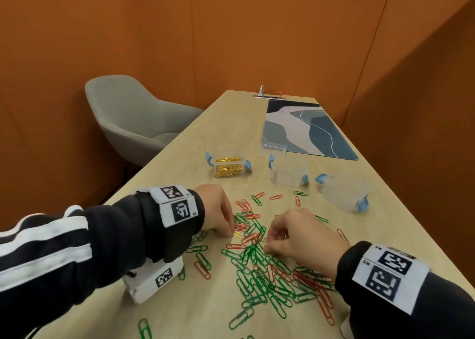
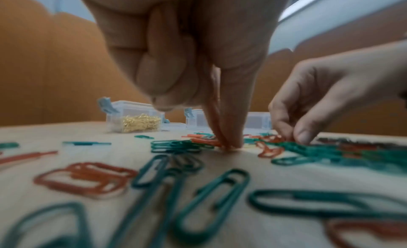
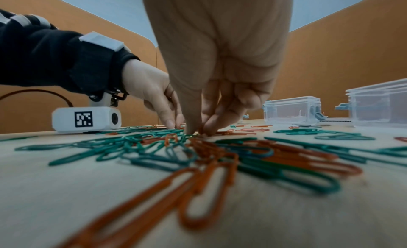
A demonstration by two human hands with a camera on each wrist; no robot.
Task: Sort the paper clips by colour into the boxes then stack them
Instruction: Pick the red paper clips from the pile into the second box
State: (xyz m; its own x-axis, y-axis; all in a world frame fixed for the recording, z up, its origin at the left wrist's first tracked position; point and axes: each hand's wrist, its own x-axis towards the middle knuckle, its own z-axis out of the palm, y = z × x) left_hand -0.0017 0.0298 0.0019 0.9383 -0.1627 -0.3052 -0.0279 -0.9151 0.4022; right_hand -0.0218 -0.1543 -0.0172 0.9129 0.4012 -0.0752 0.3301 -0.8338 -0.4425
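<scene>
Green and red paper clips (image 1: 259,269) lie in a loose pile on the wooden table (image 1: 180,174). My left hand (image 1: 232,232) reaches into the pile's far left side, thumb and forefinger (image 2: 229,145) pinched together on the end of a gold paper clip (image 1: 238,234). My right hand (image 1: 267,243) is curled over the pile's middle, and its thumb and fingertips (image 3: 196,131) pinch a small gold glint among the clips. A clear box of gold clips (image 1: 229,166) stands behind. Two empty clear boxes (image 1: 288,174) (image 1: 344,192) stand to its right.
A loose clear lid (image 1: 273,149) lies at the edge of a blue patterned mat (image 1: 305,130) at the far right. A grey chair (image 1: 133,117) stands left of the table. Stray clips (image 1: 145,328) lie scattered towards the near edge.
</scene>
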